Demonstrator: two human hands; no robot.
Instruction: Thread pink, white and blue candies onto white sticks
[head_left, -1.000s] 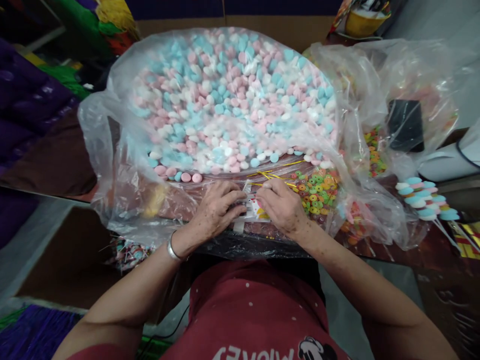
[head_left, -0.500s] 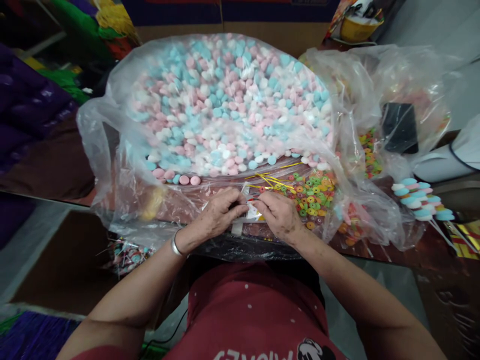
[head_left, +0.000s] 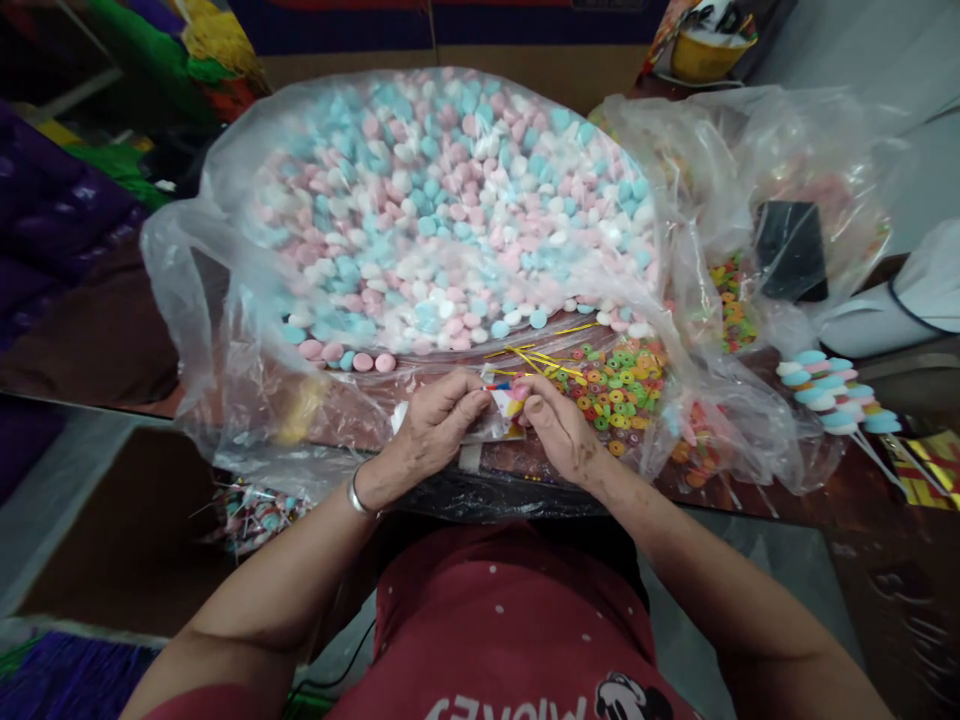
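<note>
My left hand [head_left: 441, 418] is closed, with thumb and forefinger pinching a small white printed packet [head_left: 507, 402] that carries red, blue and yellow marks. At the packet's other end my right hand [head_left: 564, 428] pinches too; a small pink patch shows by its fingertips, and I cannot tell whether it is a candy or print. A few golden twist ties [head_left: 534, 362] lie just beyond the hands. Beside my right hand is a pile of small ring candies [head_left: 622, 385] in yellow, green, orange and red. Ahead lies a large clear bag of pink, blue and white round candies [head_left: 457, 200].
At the right, candy skewers [head_left: 836, 390] on white sticks lie near gold wrapping [head_left: 930, 470]. A dark phone-like slab [head_left: 791, 250] rests on clear plastic bags [head_left: 832, 150]. Low on the left, a cardboard box [head_left: 112, 540] stands by wrapped lollipops [head_left: 259, 510].
My fingertips have drawn a little apart, and more of the packet's red, blue and yellow print shows between them. A pink patch now appears at my right fingertips. The view has shifted slightly.
</note>
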